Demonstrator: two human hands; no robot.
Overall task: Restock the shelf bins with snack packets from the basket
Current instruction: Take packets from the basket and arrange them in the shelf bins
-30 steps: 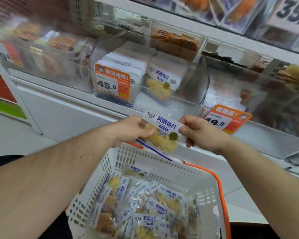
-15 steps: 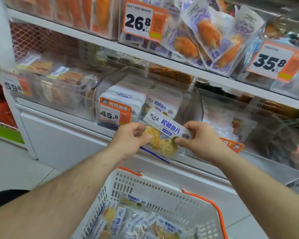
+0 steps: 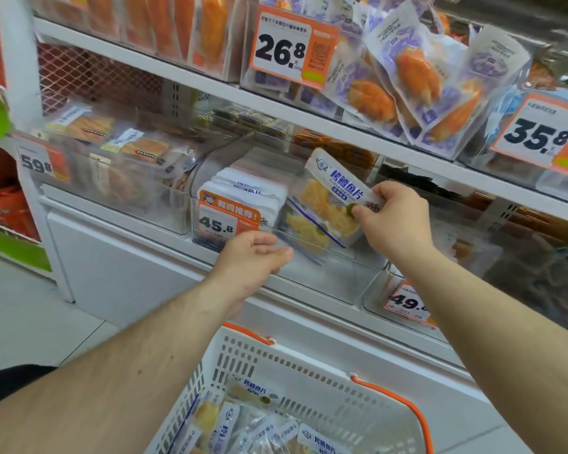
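basket [image 3: 312, 365]: white slotted, orange handles, nearest the camera, below the shelf front. More snack pkts [image 3: 318, 442] piled inside w/ same blue-white header, so plenty left to stock.

left hand [image 3: 253, 253]: holds nothing, fingers loosely curled, at the front lip of the clear bin [image 3: 325, 280], just under the 45.8 price tag [image 3: 228, 219]. Can't tell if it touches the lip or hovers.

right hand [image 3: 395, 221]: thumb and fingers pinch the held packet [image 3: 333, 198] at the right end of its header strip; hand sits over the bin's right side.

held packet: tilted, header up toward the rear, clear lower part w/ yellow pieces already inside the bin, right half, in front of another like pkt [image 3: 304, 229]. Not let go yet.

bin: left half has a tight upright row of white pkts [image 3: 243, 191] behind the tag; right half much emptier.

risk 1: one-corner pinch means pkt may swing or flop flat on release, not standing in a row; prob needs the left hand to steady it.

risk 2: pkt leans forward; if dropped too near the front wall it could tip over the lip and fall toward the basket or floor.

risk 3: pushing hard could knock the rear pkt over, since the right half has little to brace against.

upper shelf [image 3: 309, 116]: farthest, bins of orange snack pkts, tags 26.8 and 35.8; not involved.
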